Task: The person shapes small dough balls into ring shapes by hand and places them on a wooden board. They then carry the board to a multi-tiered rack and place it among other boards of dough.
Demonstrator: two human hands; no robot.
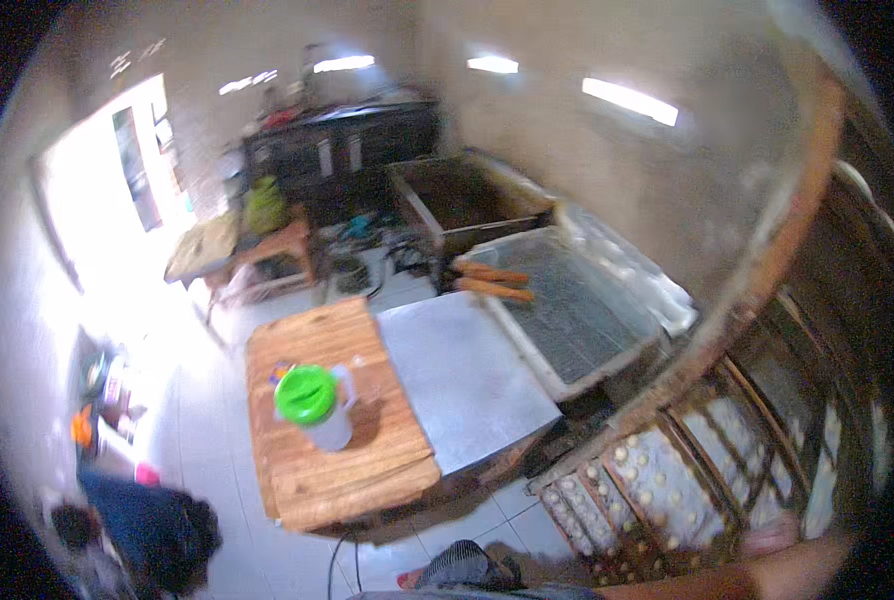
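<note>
My right forearm reaches along the lower right edge. My right hand [770,536] is a blurred, pinkish shape beside the wooden rack [689,432], and its fingers cannot be made out. Trays in the rack carry several small, pale, round pieces that look like dough balls [659,478] on a whitish, floury surface. My left hand does not show. On the wooden table [297,500] ahead stands a translucent pitcher [331,432] with a bright green lid, apart from my hands.
A grey metal sheet [462,390] adjoins the wooden table. Beyond it is a large shallow bin [607,310] with orange-brown rods [495,284] across its corner. A green gas cylinder [265,205] stands near a bright doorway. Another person [157,525] is at the lower left.
</note>
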